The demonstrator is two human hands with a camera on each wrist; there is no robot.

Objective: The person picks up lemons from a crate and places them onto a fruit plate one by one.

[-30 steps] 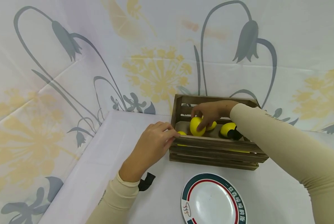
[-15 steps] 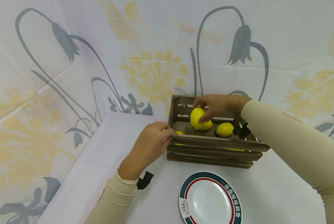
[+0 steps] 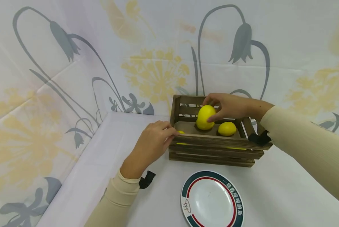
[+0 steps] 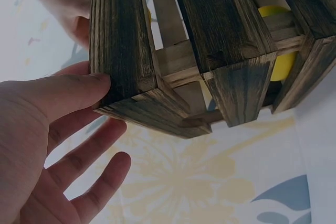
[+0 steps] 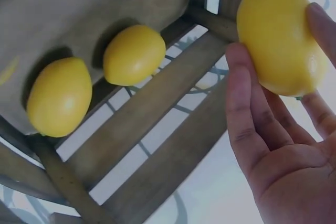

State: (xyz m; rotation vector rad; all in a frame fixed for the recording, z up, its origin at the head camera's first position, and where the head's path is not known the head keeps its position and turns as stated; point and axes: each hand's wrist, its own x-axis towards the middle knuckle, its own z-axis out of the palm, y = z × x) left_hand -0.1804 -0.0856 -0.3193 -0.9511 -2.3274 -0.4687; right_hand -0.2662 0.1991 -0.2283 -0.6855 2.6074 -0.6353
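Note:
A slatted wooden crate (image 3: 209, 155) stands on the white cloth, with several lemons in it. My left hand (image 3: 152, 143) pinches its front left corner; in the left wrist view the thumb (image 4: 84, 88) lies on the dark slat while the lower fingers spread away from the wood. Above the crate floor, my right hand (image 3: 232, 105) grips a lemon (image 3: 206, 114) between thumb and fingers. Another lemon (image 3: 227, 129) lies in the right part of the crate. Only the top of a lemon (image 3: 181, 132) shows by the left hand. Two lemons (image 5: 59, 97) rest together in the right wrist view.
A round white plate (image 3: 212, 201) with a green and red rim lies in front of the crate. Behind the crate hangs a flower-printed cloth (image 3: 158, 37). Black straps (image 3: 147, 179) hang at both wrists.
My right hand has lifted the lemon up from the crate floor and shifted slightly right. The left hand keeps its place at the crate corner. The head view has shifted a little.

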